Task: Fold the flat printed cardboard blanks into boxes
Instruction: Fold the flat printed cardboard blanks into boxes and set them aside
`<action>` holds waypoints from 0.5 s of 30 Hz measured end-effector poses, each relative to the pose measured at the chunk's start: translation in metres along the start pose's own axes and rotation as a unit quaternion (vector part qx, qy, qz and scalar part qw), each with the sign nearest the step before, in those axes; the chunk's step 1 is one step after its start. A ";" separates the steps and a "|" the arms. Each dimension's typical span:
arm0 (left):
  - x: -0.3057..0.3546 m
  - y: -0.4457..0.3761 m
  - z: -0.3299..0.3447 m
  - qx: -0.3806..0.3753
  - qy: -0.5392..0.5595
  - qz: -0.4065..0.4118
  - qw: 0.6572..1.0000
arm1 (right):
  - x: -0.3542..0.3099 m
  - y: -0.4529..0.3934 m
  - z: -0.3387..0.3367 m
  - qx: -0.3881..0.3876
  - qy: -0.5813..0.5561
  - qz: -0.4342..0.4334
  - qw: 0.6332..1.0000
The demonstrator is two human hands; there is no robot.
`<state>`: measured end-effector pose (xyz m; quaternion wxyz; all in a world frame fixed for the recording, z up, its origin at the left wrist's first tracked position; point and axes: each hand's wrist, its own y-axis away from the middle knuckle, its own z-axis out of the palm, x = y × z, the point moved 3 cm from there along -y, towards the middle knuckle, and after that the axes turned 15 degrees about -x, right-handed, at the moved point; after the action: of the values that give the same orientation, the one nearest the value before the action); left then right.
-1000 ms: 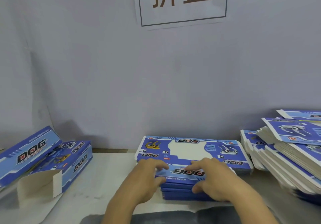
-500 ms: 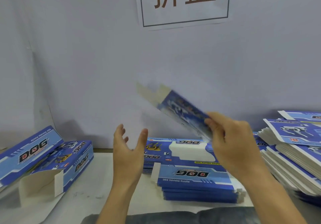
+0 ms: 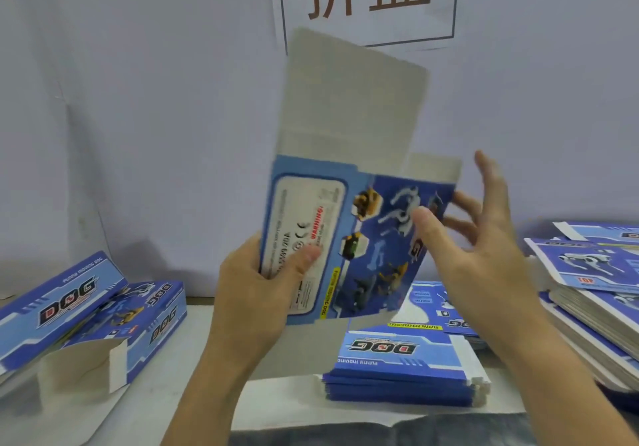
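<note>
At the lower left of the frame, folded DOG boxes (image 3: pixel 86 317) lie on the bench (image 3: pixel 166 397). In the centre, the left hand (image 3: pixel 256 290) is raised, palm toward the camera, its thumb and fingers pinching the left edge of a printed cardboard blank (image 3: pixel 349 203) held upright. The right hand (image 3: pixel 480 248) touches the blank's right edge, thumb on the print, fingers spread behind. Stacks of flat blanks (image 3: pixel 401 369) lie below and at right.
</note>
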<state>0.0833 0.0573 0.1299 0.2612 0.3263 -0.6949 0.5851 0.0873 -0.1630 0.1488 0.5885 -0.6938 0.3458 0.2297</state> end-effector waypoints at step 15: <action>0.004 0.003 0.008 -0.080 -0.102 0.015 0.991 | -0.001 0.004 -0.013 0.052 0.069 -0.015 0.996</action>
<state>0.0788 0.0495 0.1293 0.2053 0.3518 -0.7673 0.4953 0.0830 -0.1756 0.1495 0.6021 -0.6815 0.3864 0.1542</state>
